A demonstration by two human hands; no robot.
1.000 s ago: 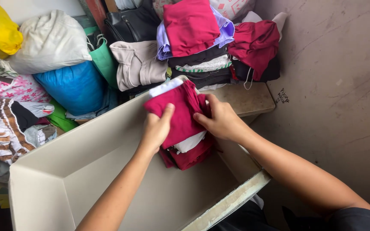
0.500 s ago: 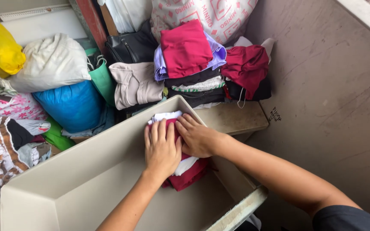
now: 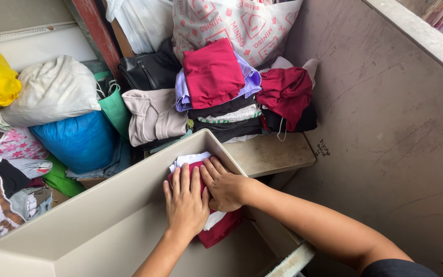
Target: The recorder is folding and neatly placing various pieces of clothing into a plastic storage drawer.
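Both hands lie flat, fingers spread and extended, so neither grip is closed around anything: the left hand (image 3: 184, 204) presses palm-down on top of a small stack of folded dark-red and white cloth garments (image 3: 216, 225), and the right hand (image 3: 225, 188) rests beside it on the same stack, the two thumbs side by side and touching. That stack sits in the far right corner of a long beige plastic bin (image 3: 103, 205), tight against the end wall and the right side wall. Being soft folded fabric, the bundle looks light, limp and compressible; it would sag if lifted by one edge, so the sound place to take hold would seem to be underneath and on top together, pinching the whole stack at its folded sides rather than a single layer. Its surface should not be slippery, and nothing about it appears fragile. The stack's long axis seems to run from near-right to far-left, roughly along the bin's end wall, with a white layer peeking out at the far end and red folds showing at the near end. Just beyond the bin stands a taller pile of folded clothes topped by a crimson piece over lilac cloth (image 3: 214, 72), with a folded beige garment (image 3: 155, 115) to its left and a blue bundle (image 3: 75, 141) farther left.
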